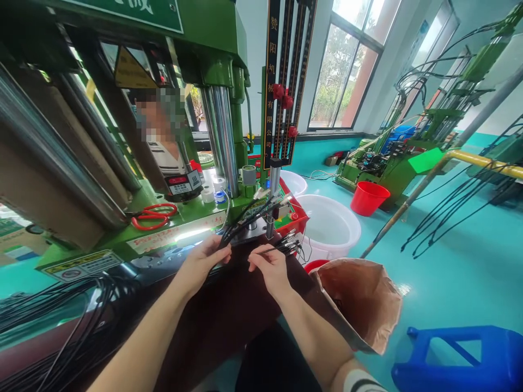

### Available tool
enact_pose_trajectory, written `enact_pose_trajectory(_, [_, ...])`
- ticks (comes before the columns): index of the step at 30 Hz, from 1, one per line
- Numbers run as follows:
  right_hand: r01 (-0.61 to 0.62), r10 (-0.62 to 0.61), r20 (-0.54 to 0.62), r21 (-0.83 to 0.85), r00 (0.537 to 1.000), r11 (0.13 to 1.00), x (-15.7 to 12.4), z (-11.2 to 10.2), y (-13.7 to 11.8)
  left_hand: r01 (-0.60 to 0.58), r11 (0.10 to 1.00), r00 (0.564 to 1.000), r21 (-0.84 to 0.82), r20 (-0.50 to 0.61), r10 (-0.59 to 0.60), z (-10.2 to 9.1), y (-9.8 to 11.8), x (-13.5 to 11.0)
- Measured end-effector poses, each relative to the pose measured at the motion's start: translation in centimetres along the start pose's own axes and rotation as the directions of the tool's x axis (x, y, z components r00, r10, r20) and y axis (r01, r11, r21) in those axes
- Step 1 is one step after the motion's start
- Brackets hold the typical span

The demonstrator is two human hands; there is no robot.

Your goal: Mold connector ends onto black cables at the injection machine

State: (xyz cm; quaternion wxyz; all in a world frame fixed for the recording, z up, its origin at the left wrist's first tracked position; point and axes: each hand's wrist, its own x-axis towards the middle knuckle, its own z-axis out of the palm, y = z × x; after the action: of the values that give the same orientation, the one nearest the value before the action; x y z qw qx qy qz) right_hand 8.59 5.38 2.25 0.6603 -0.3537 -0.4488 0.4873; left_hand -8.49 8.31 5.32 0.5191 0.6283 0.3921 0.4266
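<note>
My left hand is closed round a bunch of black cables, whose pale connector ends fan out up and to the right, in front of the green press. To the right, my right hand is closed in a pinch, with a thin black cable at its fingertips. Just beyond it lies a pile of cable ends with metal plugs at the edge of the dark red-brown table. Both hands are above this table, a short gap apart. My left fingers partly hide where the bunch continues.
Red-handled scissors and white tape rolls sit on the green press. More black cables lie at left. A brown paper-lined bin, white tub, red bucket and blue plastic stool stand at right.
</note>
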Motion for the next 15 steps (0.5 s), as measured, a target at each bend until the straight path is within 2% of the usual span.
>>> enact_pose_trajectory(4, [0.066, -0.066, -0.051, -0.004, 0.997, 0.998, 0.4, -0.2, -0.2, 0.023, 0.998, 0.998, 0.05, 0.062, -0.027, 0.6, 0.2, 0.3])
enact_pose_trajectory(7, [0.132, -0.126, -0.09, 0.065, 0.988, 0.989, 0.7, -0.1, 0.0, -0.002, 0.994, 0.994, 0.105, 0.113, -0.01, 0.9, 0.2, 0.3])
enact_pose_trajectory(10, [0.22, -0.198, -0.169, 0.123, 0.965, 0.968, 0.8, -0.2, 0.0, 0.03, 0.994, 0.979, 0.109, 0.199, -0.051, 1.0, 0.3, 0.2])
enact_pose_trajectory(12, [0.219, -0.191, -0.191, 0.141, 0.963, 0.966, 1.0, -0.5, 0.0, 0.065, 0.992, 0.962, 0.104, 0.258, -0.09, 1.2, 0.2, 0.2])
enact_pose_trajectory(15, [0.139, -0.116, -0.15, 0.157, 0.982, 0.978, 1.2, -1.2, -0.2, 0.083, 0.988, 0.952, 0.13, 0.283, -0.117, 1.5, 0.0, 0.3])
